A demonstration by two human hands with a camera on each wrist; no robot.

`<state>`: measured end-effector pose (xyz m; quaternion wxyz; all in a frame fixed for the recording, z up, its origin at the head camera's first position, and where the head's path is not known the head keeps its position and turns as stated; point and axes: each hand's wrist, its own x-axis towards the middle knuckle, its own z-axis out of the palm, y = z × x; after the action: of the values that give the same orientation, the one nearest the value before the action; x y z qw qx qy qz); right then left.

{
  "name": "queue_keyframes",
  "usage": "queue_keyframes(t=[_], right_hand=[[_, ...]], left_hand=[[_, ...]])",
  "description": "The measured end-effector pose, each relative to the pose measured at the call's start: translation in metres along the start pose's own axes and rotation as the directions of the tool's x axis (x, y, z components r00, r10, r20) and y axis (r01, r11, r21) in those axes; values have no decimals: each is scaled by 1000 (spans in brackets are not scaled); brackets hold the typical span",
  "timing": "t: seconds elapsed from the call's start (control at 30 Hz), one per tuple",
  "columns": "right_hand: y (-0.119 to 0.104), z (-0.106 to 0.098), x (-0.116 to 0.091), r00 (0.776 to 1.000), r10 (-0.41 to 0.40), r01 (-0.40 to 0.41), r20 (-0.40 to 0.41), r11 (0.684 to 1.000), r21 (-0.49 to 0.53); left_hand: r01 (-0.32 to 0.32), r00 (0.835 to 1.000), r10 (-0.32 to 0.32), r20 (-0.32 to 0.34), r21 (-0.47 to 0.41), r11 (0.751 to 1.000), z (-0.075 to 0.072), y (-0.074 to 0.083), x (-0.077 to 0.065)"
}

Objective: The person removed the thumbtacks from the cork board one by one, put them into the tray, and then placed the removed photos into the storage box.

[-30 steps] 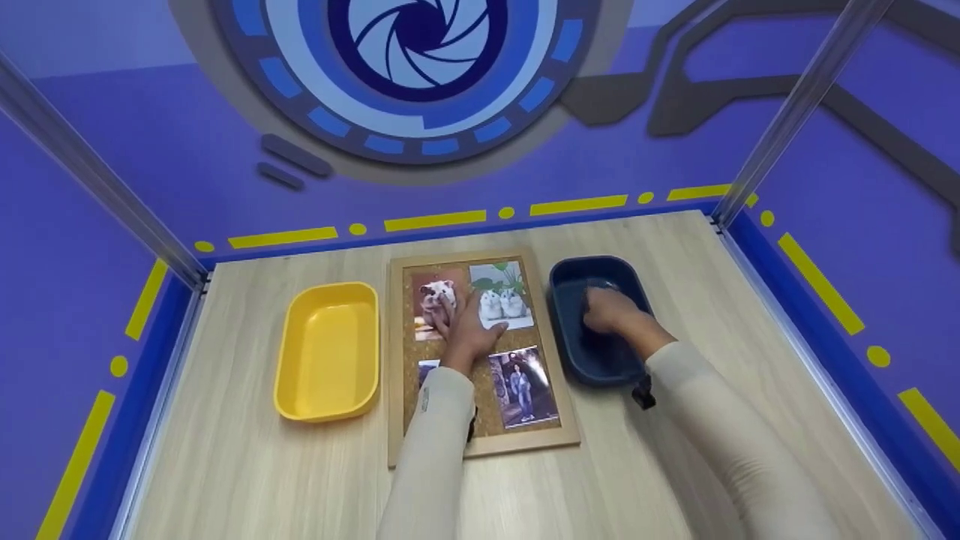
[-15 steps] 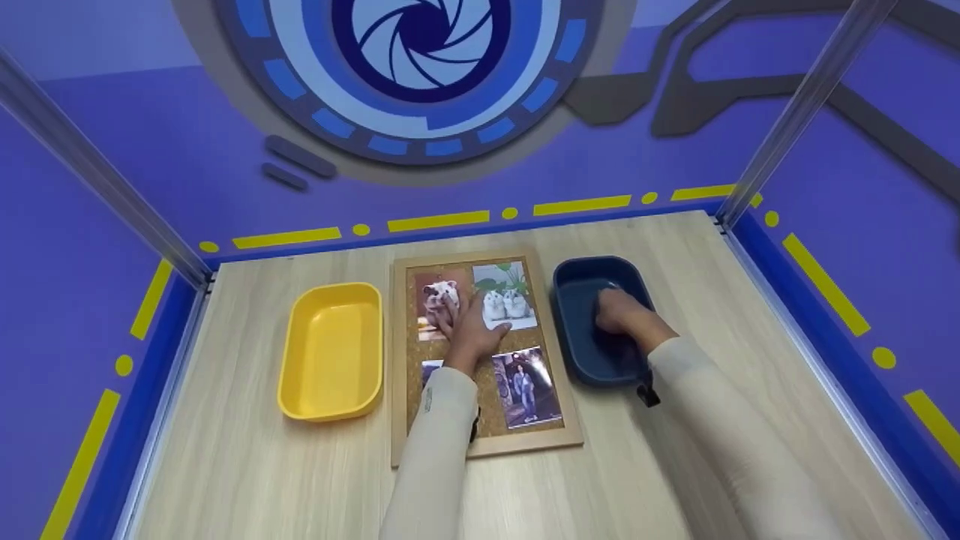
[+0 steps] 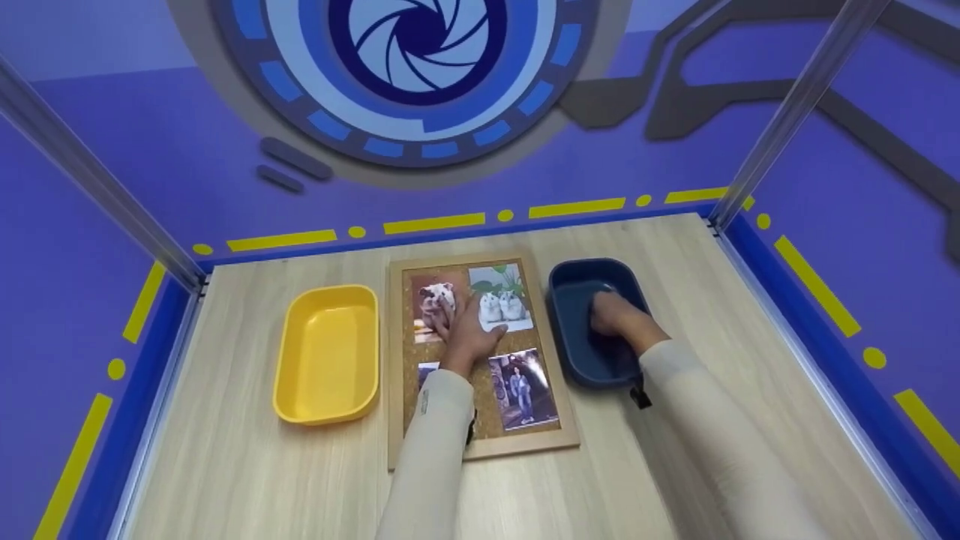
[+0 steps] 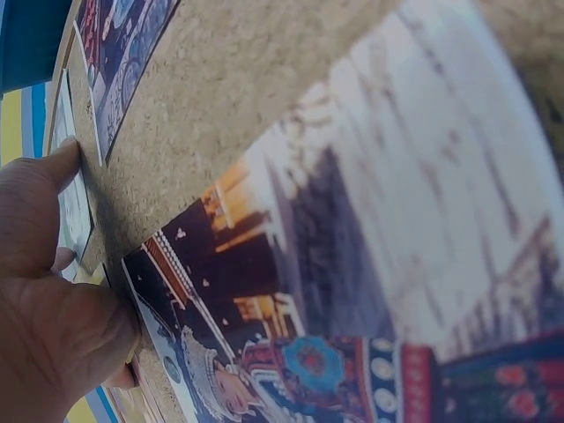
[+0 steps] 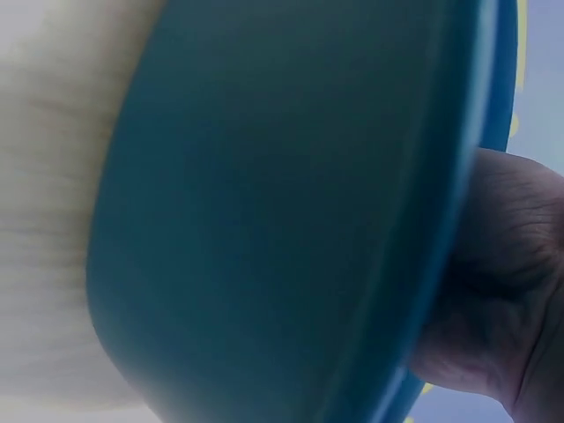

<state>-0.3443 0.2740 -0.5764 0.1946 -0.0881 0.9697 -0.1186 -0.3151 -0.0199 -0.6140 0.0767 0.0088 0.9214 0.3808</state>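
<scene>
My left hand [image 3: 469,330] lies with spread fingers on the wood-framed corkboard [image 3: 525,445], across the edges of a photo of one furry animal [image 3: 433,292] and a photo of two white ones [image 3: 512,304]. A photo of a standing person [image 3: 523,390] is at the board's lower right. Mostly behind the left sleeve is another photo [image 3: 426,369]; the left wrist view shows this photo [image 4: 308,229] close up, with a person in ornate dress. My right hand [image 3: 619,315] reaches down into a dark blue tray [image 3: 568,330]. The tray's wall [image 5: 264,211] hides its fingertips in the right wrist view.
A yellow tray [image 3: 326,360] stands left of the corkboard. The light wooden table [image 3: 225,420] is bounded by purple walls [image 3: 150,150] with yellow markings. A small black object [image 3: 640,396] hangs by the right sleeve.
My right hand has shifted slightly to the right inside the dark blue tray since a second ago. The left hand stays in place on the corkboard.
</scene>
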Motion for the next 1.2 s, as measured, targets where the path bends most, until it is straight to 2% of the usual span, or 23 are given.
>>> queue_keyframes(t=[0.23,0.47,0.7,0.97,1.2], right_hand=[[11,1,1,999,-24,22,23,994,108],[17,2,3,999,-40,35,26,984,176],[19,3,2,999,-34,29,20,979,201],[16,3,0,999,-30,32,-12,972,232],[19,5,-6,1000,-10,15,-21,963,268]], left_hand=[[-8,1000,8,-14,-20,1000,1,0,1],[0,1000,0,-17,25,1000,-1,3,-1],[-1,1000,2,-20,29,1000,-1,2,-2],[6,999,-7,-32,-6,1000,-3,2,-3],[17,1000,-17,-7,-6,1000,6,-4,6]])
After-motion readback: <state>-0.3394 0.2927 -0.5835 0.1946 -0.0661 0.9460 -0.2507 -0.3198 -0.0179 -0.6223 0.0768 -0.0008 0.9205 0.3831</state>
